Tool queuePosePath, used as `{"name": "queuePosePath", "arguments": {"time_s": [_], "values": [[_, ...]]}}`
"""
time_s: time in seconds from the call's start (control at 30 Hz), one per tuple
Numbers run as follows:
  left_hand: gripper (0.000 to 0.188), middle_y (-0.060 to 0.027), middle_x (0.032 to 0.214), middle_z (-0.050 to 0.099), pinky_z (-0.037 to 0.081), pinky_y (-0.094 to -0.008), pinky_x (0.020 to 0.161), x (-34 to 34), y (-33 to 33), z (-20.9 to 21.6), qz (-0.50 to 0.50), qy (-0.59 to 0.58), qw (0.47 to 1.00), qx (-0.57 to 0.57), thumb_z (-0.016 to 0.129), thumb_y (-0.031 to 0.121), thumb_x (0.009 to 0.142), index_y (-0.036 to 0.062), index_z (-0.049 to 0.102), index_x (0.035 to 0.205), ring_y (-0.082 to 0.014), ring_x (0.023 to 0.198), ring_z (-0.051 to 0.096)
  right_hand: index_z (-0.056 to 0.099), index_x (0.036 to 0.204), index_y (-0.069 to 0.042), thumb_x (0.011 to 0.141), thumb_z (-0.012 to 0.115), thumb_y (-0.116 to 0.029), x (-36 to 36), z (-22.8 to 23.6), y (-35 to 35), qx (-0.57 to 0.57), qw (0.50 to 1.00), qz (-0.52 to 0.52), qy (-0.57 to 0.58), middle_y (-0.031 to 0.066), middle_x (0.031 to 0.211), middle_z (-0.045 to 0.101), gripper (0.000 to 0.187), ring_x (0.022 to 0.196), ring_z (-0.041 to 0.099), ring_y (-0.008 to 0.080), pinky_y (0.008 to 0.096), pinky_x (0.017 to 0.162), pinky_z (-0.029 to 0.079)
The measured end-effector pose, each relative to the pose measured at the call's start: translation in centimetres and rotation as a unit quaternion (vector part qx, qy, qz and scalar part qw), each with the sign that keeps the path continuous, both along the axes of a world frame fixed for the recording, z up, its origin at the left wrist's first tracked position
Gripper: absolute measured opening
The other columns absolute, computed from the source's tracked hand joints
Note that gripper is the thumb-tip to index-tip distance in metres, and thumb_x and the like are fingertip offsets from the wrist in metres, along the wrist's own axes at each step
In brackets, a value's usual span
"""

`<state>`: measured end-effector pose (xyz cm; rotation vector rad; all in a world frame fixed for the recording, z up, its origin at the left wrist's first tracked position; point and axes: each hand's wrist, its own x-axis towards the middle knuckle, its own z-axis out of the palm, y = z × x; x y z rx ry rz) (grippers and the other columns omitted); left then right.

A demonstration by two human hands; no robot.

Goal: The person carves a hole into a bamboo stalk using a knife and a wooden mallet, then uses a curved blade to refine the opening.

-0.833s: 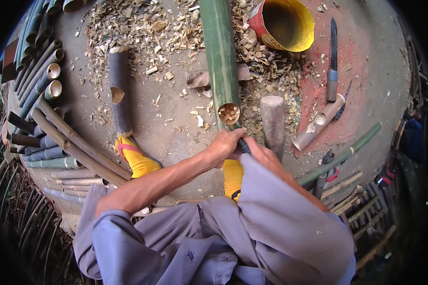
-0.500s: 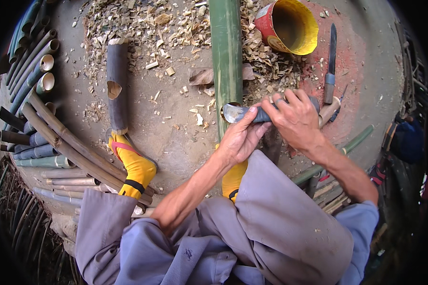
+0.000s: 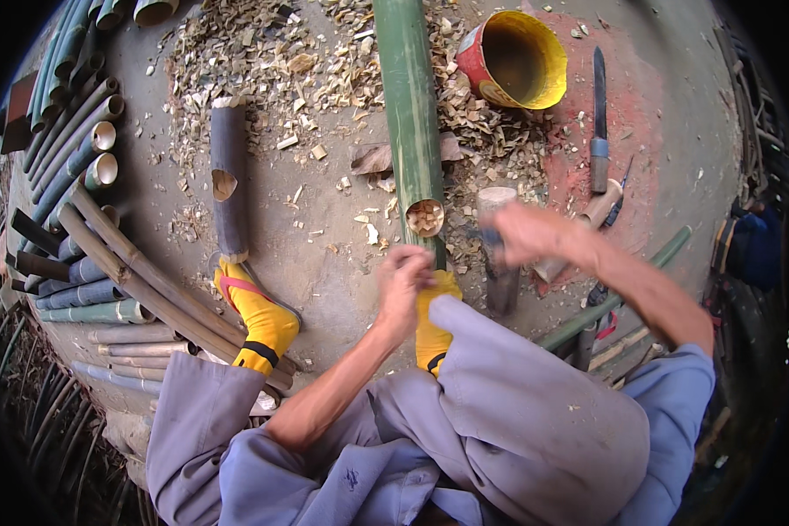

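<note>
My left hand (image 3: 402, 285) is closed, its fingertips curled and slightly blurred; what they pinch, if anything, is hidden. It is just below the cut end of a green bamboo pole (image 3: 408, 114), whose opening is packed with pale chips (image 3: 425, 217). Motion smears my right hand (image 3: 535, 235), whose fingers are beside a short, thick piece with a pale round top (image 3: 497, 200) and a bluish band. I cannot tell whether they grip it. Below this piece is a dark upright stump (image 3: 501, 289).
A dark bamboo section with a notch (image 3: 229, 215) is at left by my yellow-socked foot (image 3: 267, 320). Cut bamboo (image 3: 83, 158) is stacked farther left. Wood chips (image 3: 263, 70) litter the ground. A red and yellow bucket (image 3: 548, 66) and a long knife (image 3: 599, 114) are at right.
My hands have parted. The dark piece with a shiny end that both held across the bamboo opening has left that spot. My left hand has dropped lower; the opening now shows.
</note>
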<state>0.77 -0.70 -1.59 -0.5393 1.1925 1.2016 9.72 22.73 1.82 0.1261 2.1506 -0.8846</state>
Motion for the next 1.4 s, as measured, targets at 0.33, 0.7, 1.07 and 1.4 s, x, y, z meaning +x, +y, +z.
{"name": "queuePosePath", "arguments": {"time_s": [0.33,0.7,1.07,1.4], "values": [[0.073,-0.0124,0.117,0.057,0.046,-0.0341,0.094,-1.0,0.5,-4.6,-0.041,0.065,0.988,0.135,0.082,0.015,0.073,0.0006,0.040,0.131,-0.0207,0.107,0.057,0.042,0.110,-0.003,0.086,0.046,-0.007,2.2,1.2,-15.8,-0.378,0.388,-0.839,0.050,0.0120,0.069,0.056,0.024,0.051,0.058,0.0219,0.0337,0.048,0.052],[0.055,-0.0077,0.102,0.064,0.053,-0.0333,0.083,-0.7,1.2,-5.8,-0.078,0.074,0.984,0.144,0.080,0.013,0.075,0.0017,0.050,0.120,-0.0169,0.090,0.063,0.043,0.106,-0.005,0.088,0.048,-0.012,4.0,0.3,-17.7,-0.437,0.365,-0.817,-0.090,0.0127,0.069,0.055,0.020,0.052,0.057,0.0242,0.0379,0.048,0.051],[0.060,-0.0091,0.104,0.063,0.051,-0.0324,0.083,-0.3,2.7,-4.8,-0.076,0.189,0.974,0.100,0.082,0.021,0.075,0.0012,0.050,0.121,-0.0182,0.091,0.061,0.038,0.110,-0.008,0.091,0.048,-0.013,2.9,0.3,-15.0,-0.451,0.405,-0.790,-0.090,0.0116,0.072,0.053,0.022,0.053,0.059,0.0240,0.0414,0.048,0.054],[0.070,-0.0112,0.116,0.059,0.049,-0.0337,0.092,-0.4,0.4,-4.8,-0.054,0.084,0.983,0.152,0.078,0.025,0.079,0.0010,0.040,0.131,-0.0195,0.103,0.060,0.041,0.109,-0.010,0.093,0.050,-0.012,2.9,2.5,-9.2,-0.439,0.544,-0.667,-0.258,0.0069,0.066,0.052,0.018,0.049,0.055,0.0189,0.0366,0.045,0.051]]}}
